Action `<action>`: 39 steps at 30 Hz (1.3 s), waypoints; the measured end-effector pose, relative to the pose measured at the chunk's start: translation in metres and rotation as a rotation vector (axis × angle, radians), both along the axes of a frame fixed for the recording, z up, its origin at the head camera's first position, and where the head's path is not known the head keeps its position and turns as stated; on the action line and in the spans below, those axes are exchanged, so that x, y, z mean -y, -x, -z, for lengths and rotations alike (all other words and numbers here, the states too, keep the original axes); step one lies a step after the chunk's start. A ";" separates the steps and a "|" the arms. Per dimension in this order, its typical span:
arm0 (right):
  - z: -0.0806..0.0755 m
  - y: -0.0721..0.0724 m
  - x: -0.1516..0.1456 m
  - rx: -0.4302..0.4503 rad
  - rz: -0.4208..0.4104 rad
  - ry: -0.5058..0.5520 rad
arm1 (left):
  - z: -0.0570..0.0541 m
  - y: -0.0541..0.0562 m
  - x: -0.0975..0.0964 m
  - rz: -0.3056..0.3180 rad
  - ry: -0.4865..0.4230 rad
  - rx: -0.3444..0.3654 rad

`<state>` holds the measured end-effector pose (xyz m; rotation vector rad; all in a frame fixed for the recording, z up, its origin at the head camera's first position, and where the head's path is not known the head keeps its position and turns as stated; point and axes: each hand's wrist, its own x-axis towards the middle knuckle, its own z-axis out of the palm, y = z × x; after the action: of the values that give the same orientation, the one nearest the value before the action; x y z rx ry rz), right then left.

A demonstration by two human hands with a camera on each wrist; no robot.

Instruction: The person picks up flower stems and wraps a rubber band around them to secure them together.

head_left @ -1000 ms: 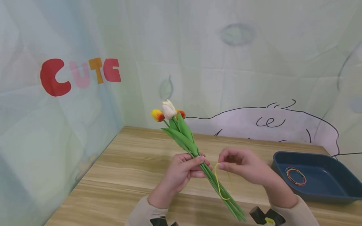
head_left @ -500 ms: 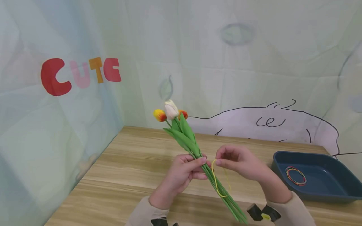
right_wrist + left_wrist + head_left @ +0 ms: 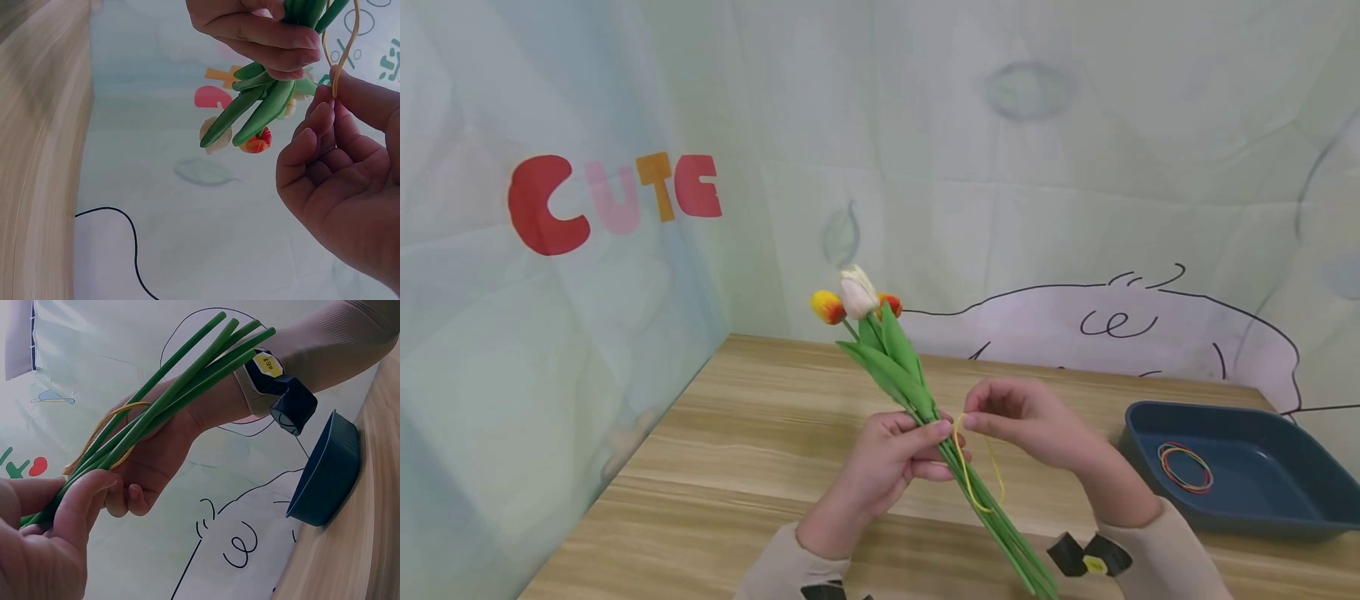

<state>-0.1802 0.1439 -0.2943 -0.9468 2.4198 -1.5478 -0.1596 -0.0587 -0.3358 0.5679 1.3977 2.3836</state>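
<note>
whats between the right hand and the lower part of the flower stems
A yellow rubber band, pinched by the right hand and reaching down across the stems; the head view shows it.

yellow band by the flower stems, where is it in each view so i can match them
Head: yellow band right of centre, lower half.
Left wrist: yellow band left of centre, upper half.
Right wrist: yellow band upper right, reaching the top edge.
Shared landmark: the green stems.
</note>
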 end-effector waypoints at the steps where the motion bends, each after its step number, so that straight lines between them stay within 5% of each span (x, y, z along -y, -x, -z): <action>1: 0.000 0.001 0.000 0.002 0.000 0.002 | 0.000 0.000 0.000 0.002 -0.001 0.004; 21: 0.001 0.005 0.001 0.018 0.029 0.031 | 0.002 -0.005 -0.005 0.029 0.004 -0.022; 39: 0.000 0.007 -0.005 -0.063 0.055 0.058 | 0.003 -0.006 -0.006 0.024 0.007 -0.040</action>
<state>-0.1869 0.1485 -0.2945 -0.9613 2.4765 -1.6389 -0.1535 -0.0526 -0.3384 0.6302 1.4069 2.3600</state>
